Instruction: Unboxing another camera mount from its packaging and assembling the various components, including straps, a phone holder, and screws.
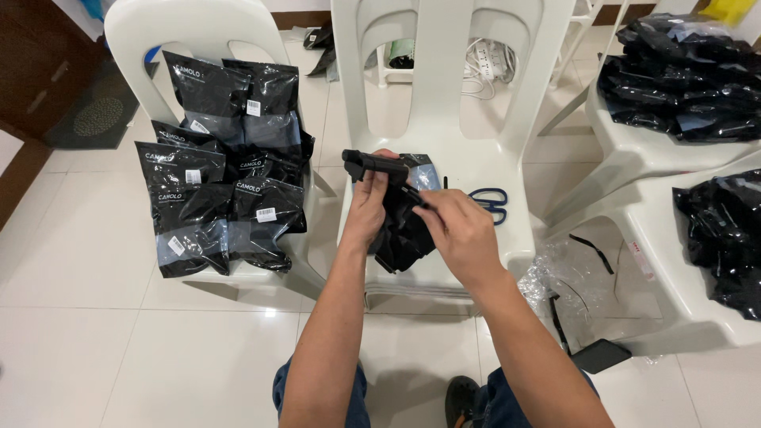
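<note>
Both my hands grip the black fabric item [400,222] over the white chair [476,170]: left hand [366,208] closed, right hand [458,230] pinching. Blue scissors [490,200] lie right, near the seat's edge; packaged black bags [222,174] crowd the left.

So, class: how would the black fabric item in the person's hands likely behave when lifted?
The black fabric item probably flops: it hangs limp below the left hand. Likely light, since the right hand pinches it with fingertips only. Unlikely to roll.
</note>
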